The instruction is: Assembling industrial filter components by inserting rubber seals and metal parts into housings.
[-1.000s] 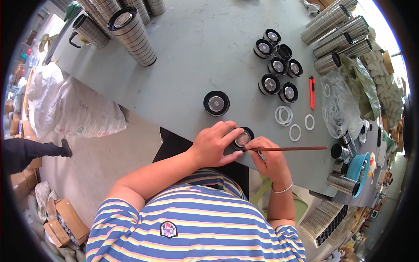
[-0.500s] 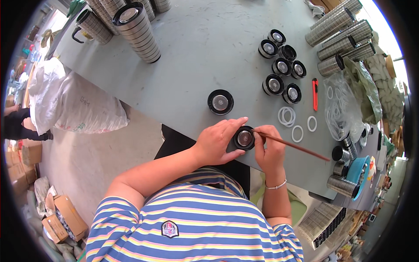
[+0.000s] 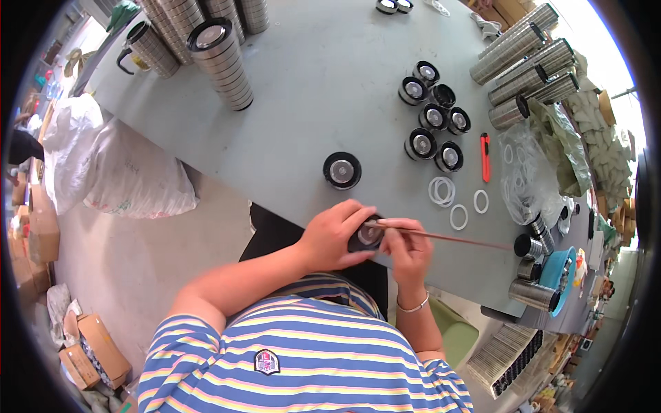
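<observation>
At the table's near edge my left hand [image 3: 334, 235] is closed round the side of a black round lid [image 3: 369, 237] with a silver centre. My right hand [image 3: 407, 253] pinches a thin reddish-brown stick [image 3: 454, 238], its near end over the lid's rim and its long end pointing right. Motion slightly blurs the lid and the right fingers. A similar black lid [image 3: 342, 171] lies just beyond my left hand. Several more such lids [image 3: 421, 144] cluster farther right. White rubber rings [image 3: 442, 191] lie right of my hands, with a loose ring [image 3: 459, 217] nearest the right hand.
A red box cutter [image 3: 485, 158] and a clear bag of rings [image 3: 527, 175] lie to the right. Stacked metal cups [image 3: 224, 69] stand far left, and more stacks [image 3: 520, 51] far right. A blue basin [image 3: 566, 272] sits at the right edge, a white sack [image 3: 131, 165] on the left.
The view has shifted a little. The stick has swung to lie flatter and reaches farther across the lid. My left hand still holds the lid, now tilted.
</observation>
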Demonstrator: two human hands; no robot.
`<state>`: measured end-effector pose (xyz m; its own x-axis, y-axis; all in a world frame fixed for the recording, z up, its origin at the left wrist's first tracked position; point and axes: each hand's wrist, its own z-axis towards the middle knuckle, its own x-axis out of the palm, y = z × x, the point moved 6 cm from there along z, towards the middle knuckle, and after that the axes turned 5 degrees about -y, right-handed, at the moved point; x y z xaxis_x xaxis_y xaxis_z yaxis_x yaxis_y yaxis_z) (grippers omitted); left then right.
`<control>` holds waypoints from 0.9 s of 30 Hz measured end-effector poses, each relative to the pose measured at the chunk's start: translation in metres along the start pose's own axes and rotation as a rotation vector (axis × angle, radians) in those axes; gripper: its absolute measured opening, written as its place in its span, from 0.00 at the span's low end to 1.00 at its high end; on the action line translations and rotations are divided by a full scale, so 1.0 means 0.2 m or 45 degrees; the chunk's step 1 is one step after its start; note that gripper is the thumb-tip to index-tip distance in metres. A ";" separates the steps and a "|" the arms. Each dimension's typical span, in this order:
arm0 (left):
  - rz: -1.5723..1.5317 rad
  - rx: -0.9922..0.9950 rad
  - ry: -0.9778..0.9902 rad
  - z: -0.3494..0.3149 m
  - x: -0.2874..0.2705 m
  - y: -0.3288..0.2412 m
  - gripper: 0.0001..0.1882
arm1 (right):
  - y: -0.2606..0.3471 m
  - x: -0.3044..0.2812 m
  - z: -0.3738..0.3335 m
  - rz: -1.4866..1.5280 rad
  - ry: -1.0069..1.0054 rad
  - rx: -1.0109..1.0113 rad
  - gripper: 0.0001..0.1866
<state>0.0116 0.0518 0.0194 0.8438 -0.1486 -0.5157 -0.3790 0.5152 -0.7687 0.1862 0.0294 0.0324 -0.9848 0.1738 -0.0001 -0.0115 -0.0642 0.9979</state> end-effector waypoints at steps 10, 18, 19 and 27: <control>0.750 -0.362 -0.593 0.04 -0.64 0.40 0.37 | -0.09 -0.53 0.29 -1.103 -0.290 -0.200 0.06; 0.507 -0.067 -0.373 0.19 -0.27 0.12 0.40 | -0.04 -0.51 0.31 -1.031 -0.441 -0.694 0.07; 0.437 -0.091 -0.314 0.16 -0.21 0.15 0.42 | -0.04 -0.50 0.29 -1.036 -0.433 -0.700 0.07; 0.114 0.109 -0.313 0.24 -0.42 -0.17 0.31 | -0.20 -0.43 0.23 -0.286 -0.390 0.106 0.08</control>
<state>-0.0291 0.0871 0.1068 0.8794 0.1049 -0.4644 -0.4313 0.5883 -0.6840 0.2791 0.0613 -0.0052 -0.8619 0.4604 -0.2126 -0.1948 0.0865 0.9770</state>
